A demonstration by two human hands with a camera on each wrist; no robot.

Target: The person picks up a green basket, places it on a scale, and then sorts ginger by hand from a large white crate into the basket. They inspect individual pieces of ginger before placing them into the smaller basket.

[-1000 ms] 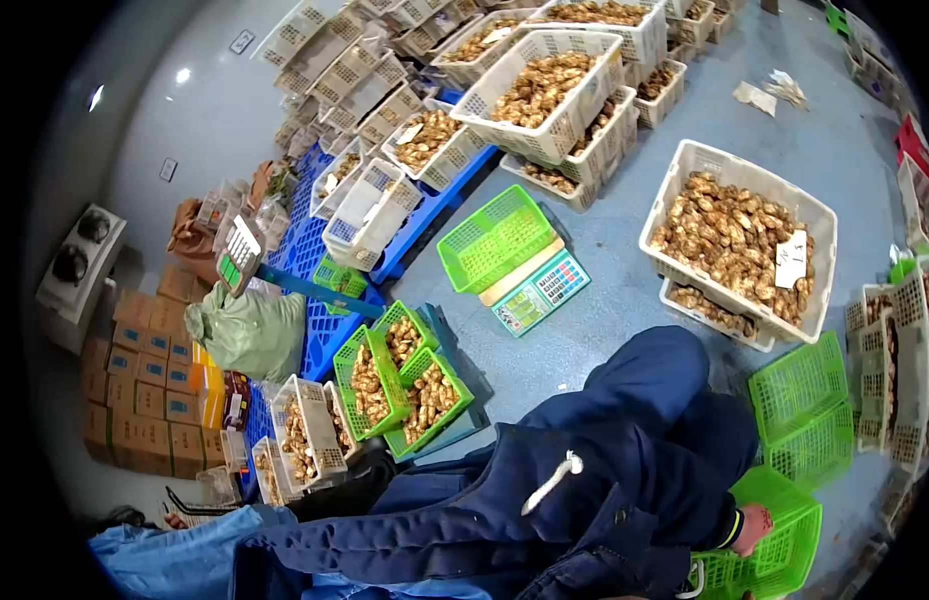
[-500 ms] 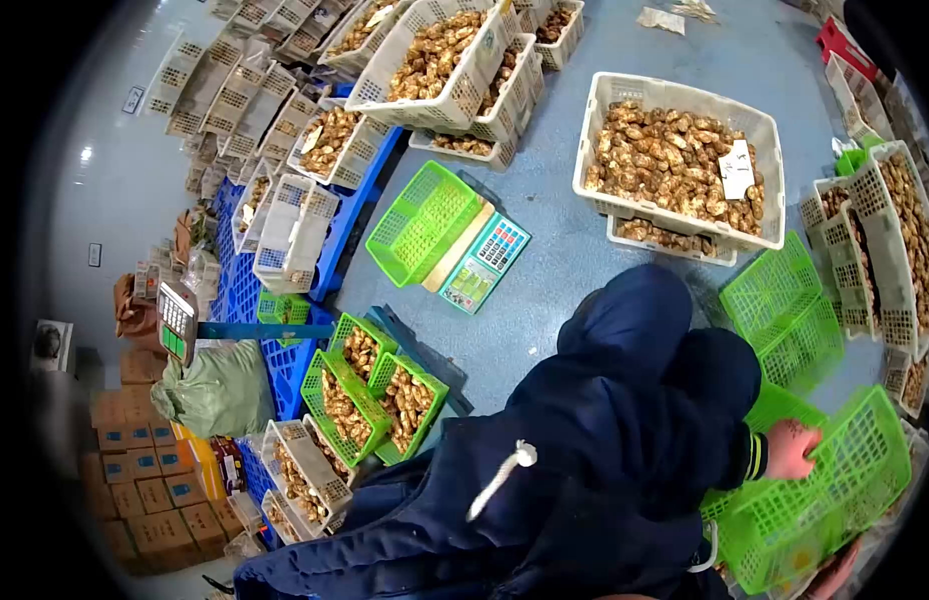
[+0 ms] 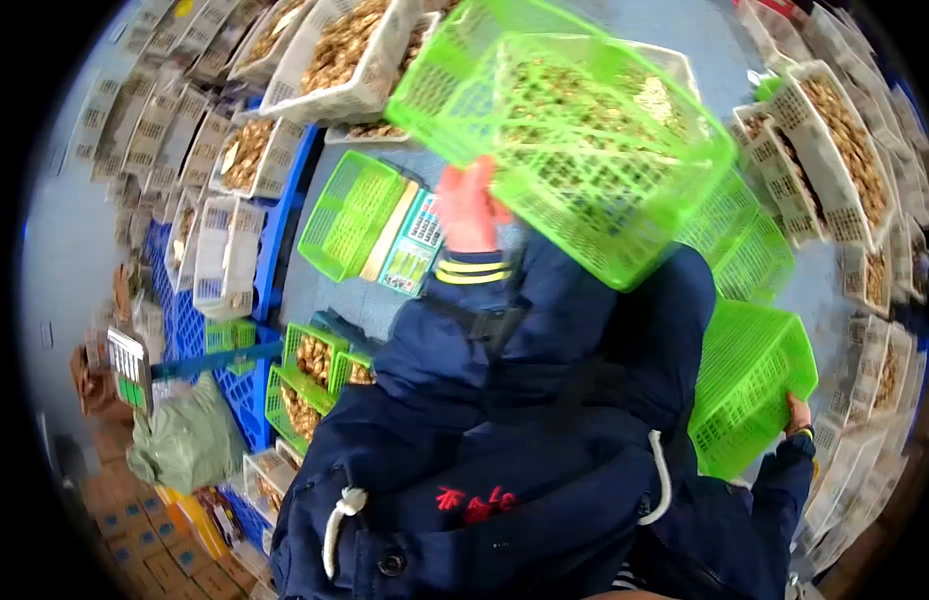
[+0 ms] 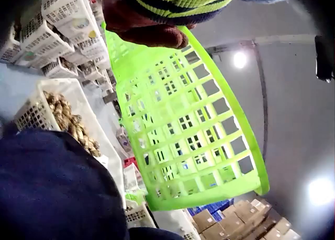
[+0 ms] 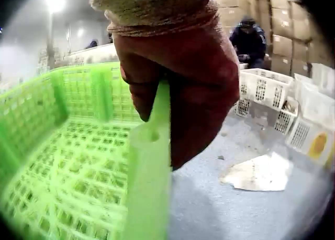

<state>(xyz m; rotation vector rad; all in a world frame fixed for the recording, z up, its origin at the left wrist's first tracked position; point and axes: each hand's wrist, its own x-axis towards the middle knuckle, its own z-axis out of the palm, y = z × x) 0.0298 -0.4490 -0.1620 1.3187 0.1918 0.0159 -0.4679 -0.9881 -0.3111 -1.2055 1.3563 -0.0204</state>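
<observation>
- The raised green basket (image 3: 585, 215) is up in the air in front of the knees, covering part of a white crate (image 3: 675, 58) of lumpy brown roots; the left hand (image 3: 470, 205) has its near-left rim, fingers curled over.
- The second green basket (image 3: 750, 385) is lower, by the right leg, with the right hand (image 3: 800, 412) curled tight round its rim.
- Floor (image 3: 323, 302) is smooth, blue-grey. A keypad scale (image 3: 413, 240) sits on it, with a small green basket (image 3: 345, 215) just beside.
- Further out: blue pallet (image 3: 285, 240), pale green sack (image 3: 190, 440), cardboard boxes (image 3: 150, 540), tons of white crates.
- Left wrist cam gets a bright ceiling light (image 4: 239, 59) the head cam doesn't. Right wrist cam gets a dark-clothed person (image 5: 250, 41) and some flat whitish scrap (image 5: 259, 174) on the floor.
- Right thumb's hidden, raised basket is cut off up top in the head view, and the crate's contents are tough to read through its mesh.
</observation>
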